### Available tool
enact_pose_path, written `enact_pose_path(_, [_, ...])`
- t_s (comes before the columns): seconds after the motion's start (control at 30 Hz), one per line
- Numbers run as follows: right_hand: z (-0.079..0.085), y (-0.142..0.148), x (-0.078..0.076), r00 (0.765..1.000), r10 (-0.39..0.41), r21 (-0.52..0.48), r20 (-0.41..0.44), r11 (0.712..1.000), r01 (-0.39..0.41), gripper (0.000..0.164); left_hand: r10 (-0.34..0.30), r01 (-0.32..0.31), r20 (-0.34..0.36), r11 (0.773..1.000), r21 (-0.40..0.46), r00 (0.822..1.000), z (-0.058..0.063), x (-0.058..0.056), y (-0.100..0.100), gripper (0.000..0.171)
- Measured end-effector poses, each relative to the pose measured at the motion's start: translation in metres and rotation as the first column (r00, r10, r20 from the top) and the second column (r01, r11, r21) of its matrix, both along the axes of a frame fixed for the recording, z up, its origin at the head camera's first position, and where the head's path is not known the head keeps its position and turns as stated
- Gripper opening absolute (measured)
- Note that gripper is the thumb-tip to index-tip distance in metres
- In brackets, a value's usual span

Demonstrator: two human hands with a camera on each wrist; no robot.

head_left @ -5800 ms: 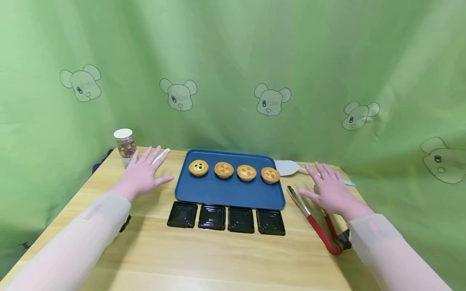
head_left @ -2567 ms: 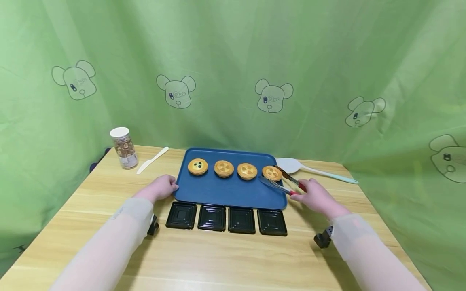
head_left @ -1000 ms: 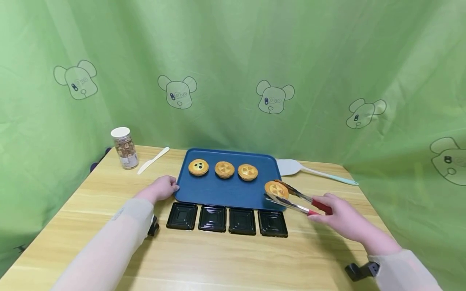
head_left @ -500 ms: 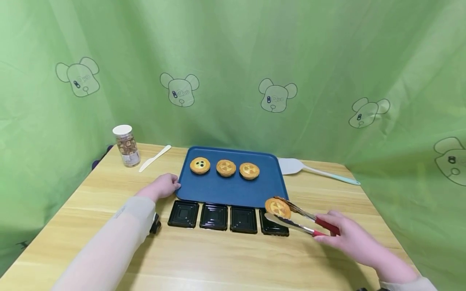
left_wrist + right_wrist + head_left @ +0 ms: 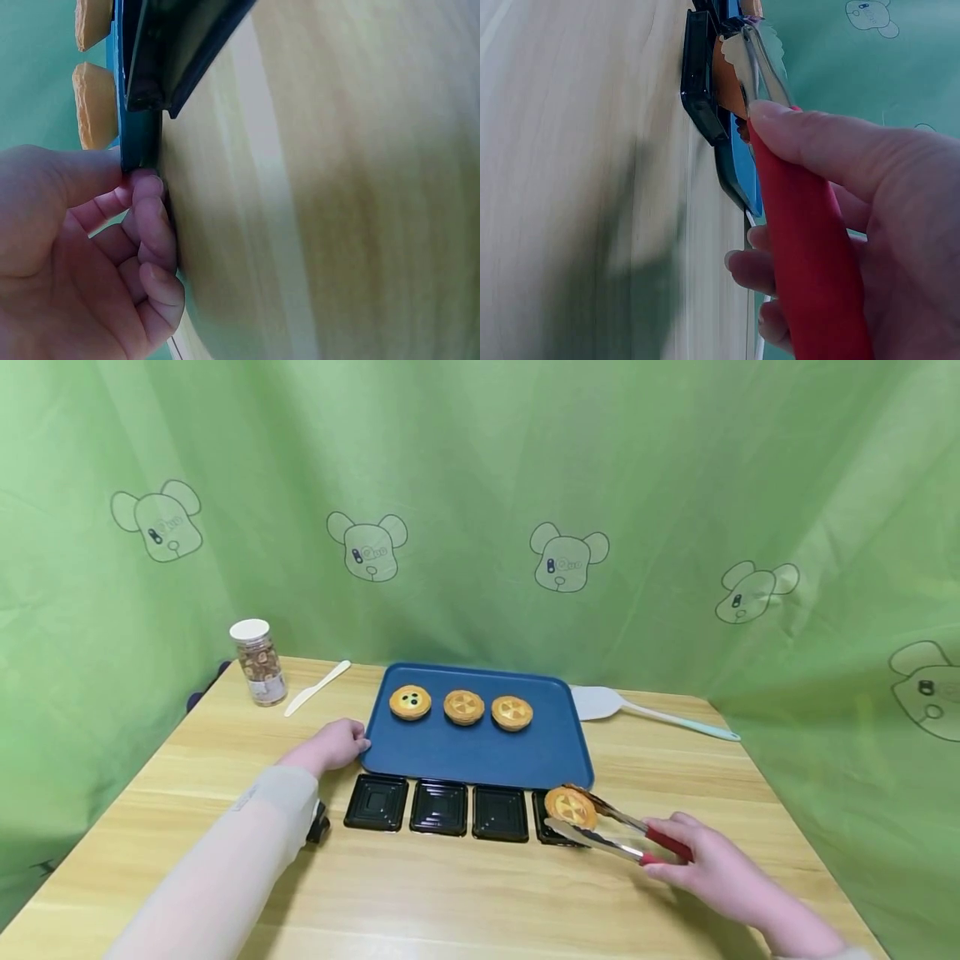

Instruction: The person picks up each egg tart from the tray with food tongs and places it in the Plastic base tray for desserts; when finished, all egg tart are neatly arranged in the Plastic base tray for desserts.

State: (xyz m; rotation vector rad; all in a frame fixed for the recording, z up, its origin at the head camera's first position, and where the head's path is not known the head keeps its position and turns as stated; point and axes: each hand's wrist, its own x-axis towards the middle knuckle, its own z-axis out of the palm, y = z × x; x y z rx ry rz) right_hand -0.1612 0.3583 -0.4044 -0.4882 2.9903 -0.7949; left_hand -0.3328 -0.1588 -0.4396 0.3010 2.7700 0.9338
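My right hand (image 5: 708,868) grips the red-handled tongs (image 5: 810,247). Between the tongs' tips sits an egg tart (image 5: 572,807), over the rightmost black plastic tray (image 5: 546,831); in the right wrist view the tart is at that tray's top. My left hand (image 5: 335,745) pinches the left edge of the blue baking tray (image 5: 472,756), thumb above and curled fingers below, as the left wrist view shows. On the blue tray stand three more tarts: one with dark dots (image 5: 410,702), a plain one (image 5: 463,707) and another plain one (image 5: 512,713).
Three other black trays, including the leftmost black tray (image 5: 377,802), line the blue tray's front edge. A lidded jar (image 5: 259,664) and a cream knife (image 5: 318,687) lie at the left. A white spatula (image 5: 597,702) lies at the right. A green curtain (image 5: 465,460) hangs behind.
The right hand has taken up the tongs, lifted the rightmost tart off the blue tray and brought it forward over the right black tray. The left hand has come to the blue tray's edge.
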Motion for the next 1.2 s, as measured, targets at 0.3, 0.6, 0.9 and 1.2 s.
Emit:
enact_pose_path(0.3, [-0.001, -0.003, -0.003, 1.000, 0.002, 0.026, -0.014, 1.000, -0.002, 0.057, 0.011, -0.011, 0.013, 1.000, 0.012, 1.000, -0.001, 0.001, -0.001, 0.030])
enact_pose_path(0.6, [0.001, -0.003, -0.006, 1.000, -0.020, 0.072, 0.019, 0.997, 0.019, 0.066, 0.005, -0.004, -0.019, 1.000, 0.018, 1.000, -0.003, -0.001, -0.003, 0.031])
enact_pose_path(0.9, [0.008, -0.002, -0.011, 1.000, 0.000, 0.014, -0.014, 1.000, 0.000, 0.061, 0.007, -0.007, -0.016, 1.000, 0.024, 1.000, 0.001, 0.002, -0.004, 0.033])
enact_pose_path(1.2, [0.026, -0.012, -0.030, 0.999, 0.049, -0.034, -0.020, 0.998, -0.050, 0.060, 0.011, -0.011, -0.025, 1.000, 0.026, 1.000, -0.002, 0.001, -0.001, 0.032])
